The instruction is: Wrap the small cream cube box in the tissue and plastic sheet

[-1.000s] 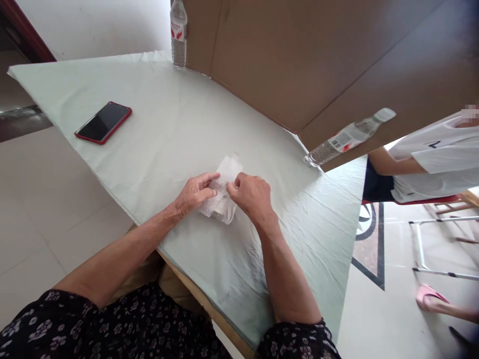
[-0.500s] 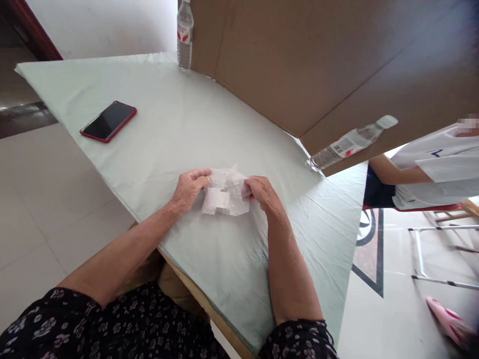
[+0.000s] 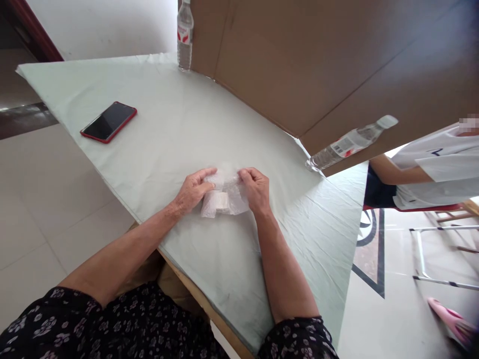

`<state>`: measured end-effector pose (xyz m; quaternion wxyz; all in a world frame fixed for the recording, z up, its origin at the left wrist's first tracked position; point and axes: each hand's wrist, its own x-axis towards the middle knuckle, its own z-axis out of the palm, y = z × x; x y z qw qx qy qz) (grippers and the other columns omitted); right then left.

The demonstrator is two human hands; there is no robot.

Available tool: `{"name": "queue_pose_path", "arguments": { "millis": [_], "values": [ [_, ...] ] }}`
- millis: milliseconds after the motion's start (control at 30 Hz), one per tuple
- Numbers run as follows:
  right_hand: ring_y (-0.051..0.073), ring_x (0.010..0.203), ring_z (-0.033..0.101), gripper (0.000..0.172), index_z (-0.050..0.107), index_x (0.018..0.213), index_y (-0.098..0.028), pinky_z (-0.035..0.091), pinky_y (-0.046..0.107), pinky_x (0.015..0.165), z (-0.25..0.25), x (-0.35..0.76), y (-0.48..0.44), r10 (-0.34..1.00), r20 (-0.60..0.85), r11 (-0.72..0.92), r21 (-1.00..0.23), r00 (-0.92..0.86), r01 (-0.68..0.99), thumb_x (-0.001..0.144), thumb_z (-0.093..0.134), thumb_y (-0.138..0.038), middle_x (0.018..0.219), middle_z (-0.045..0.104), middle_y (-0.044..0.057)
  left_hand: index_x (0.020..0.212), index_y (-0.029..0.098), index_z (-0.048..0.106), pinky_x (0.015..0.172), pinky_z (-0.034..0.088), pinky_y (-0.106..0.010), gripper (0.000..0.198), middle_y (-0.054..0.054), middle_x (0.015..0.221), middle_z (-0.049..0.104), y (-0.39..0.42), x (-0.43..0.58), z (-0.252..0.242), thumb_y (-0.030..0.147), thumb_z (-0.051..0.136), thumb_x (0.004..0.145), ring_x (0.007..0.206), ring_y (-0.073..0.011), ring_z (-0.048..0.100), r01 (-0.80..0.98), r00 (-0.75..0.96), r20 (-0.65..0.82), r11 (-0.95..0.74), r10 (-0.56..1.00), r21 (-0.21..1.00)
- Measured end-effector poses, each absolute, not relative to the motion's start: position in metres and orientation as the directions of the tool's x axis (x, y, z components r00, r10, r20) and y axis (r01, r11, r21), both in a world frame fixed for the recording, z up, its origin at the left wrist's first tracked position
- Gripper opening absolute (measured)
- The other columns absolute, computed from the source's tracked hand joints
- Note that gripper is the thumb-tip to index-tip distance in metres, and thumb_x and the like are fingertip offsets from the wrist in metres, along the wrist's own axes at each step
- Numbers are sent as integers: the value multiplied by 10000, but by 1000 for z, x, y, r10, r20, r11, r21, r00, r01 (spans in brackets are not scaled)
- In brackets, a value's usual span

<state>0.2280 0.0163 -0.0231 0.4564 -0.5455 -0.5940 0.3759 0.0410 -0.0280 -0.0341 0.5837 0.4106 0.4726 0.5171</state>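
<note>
A sheet of clear bubble wrap point(image 3: 235, 199) lies on the pale green cloth in front of me, around a small whitish block-like item point(image 3: 222, 201) whose kind I cannot make out. My left hand point(image 3: 192, 190) grips the wrap's left side between thumb and fingers, close beside the item. At the upper right of the wrap, my right hand point(image 3: 256, 187) pinches its edge with curled fingers. The item's near face shows between the folds; its far part is covered by the film.
On the cloth-covered table point(image 3: 157, 124), a phone in a red case point(image 3: 109, 122) lies at left. One plastic bottle point(image 3: 184, 40) stands against a brown cardboard panel point(image 3: 277, 65); another bottle point(image 3: 350, 143) leans at its right end. A person in a white shirt point(image 3: 437, 169) sits beyond it.
My right hand has shifted up and slightly left along the wrap's edge. The wrap's far flap has changed shape, while my left hand has moved only a little.
</note>
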Motion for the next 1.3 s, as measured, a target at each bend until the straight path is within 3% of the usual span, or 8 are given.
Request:
{"name": "queue_pose_path", "arguments": {
  "millis": [133,233,367,533,800,933,1100,1300],
  "values": [
    [133,629,579,284,598,793,-217,467,263,609,-24,231,18,993,-108,-111,-990,43,89,784,600,-500,735,634,-1,1234,149,659,906,500,-369,556,-99,1110,688,-26,37,-34,355,637,718,1044,-245,630,-138,-87,-20,8,996,990],
    [155,686,638,413,636,925,-215,481,258,591,-22,234,17,973,-209,-196,-972,-95,130,737,669,-581,837,702,28,1126,186,679,871,498,-348,426,-93,1139,643,-30,35,-31,378,655,745,1018,-225,605,205,-199,203,-162,959,965],
    [134,621,587,380,671,791,-191,466,255,568,-18,235,13,962,-207,-165,-961,-179,223,701,715,-557,785,708,35,873,202,652,829,484,-351,285,-50,890,639,-37,38,-30,424,725,709,837,-201,573,488,-126,349,-248,928,837],
    [159,636,607,341,651,857,-209,511,296,616,-20,231,13,978,-166,-143,-975,-126,172,690,668,-506,788,730,41,679,216,552,802,458,-368,146,-41,769,625,-35,37,-34,304,659,725,798,-214,557,554,-89,349,-244,933,796],
    [150,574,560,315,604,894,-200,456,279,535,-32,245,24,987,-125,-144,-966,98,214,672,597,-422,698,674,12,584,225,459,981,410,-494,178,-69,820,640,-19,15,-46,168,560,720,942,-273,574,584,-400,344,-52,849,810],
    [156,613,581,449,578,1084,-173,498,295,571,-38,257,31,979,-65,-113,-961,193,252,684,602,-375,753,673,12,777,222,580,998,412,-522,81,-93,936,651,-19,13,-48,189,594,704,1022,-305,562,621,-425,333,4,842,784],
    [167,843,627,414,614,1117,-178,532,338,796,-15,266,29,941,253,131,-885,227,446,773,581,-405,982,678,66,1065,203,611,1026,435,-445,273,-98,1108,671,-36,21,-29,269,558,806,1119,-278,575,621,-258,519,-272,815,735],
    [201,905,647,531,661,1201,-195,517,358,814,27,264,7,944,-95,94,-839,-315,536,775,722,-506,1053,713,82,1245,171,597,1104,366,-490,540,-107,1085,722,-40,25,-29,262,621,713,1171,-318,594,601,-26,438,-336,899,725]
  ]
}}
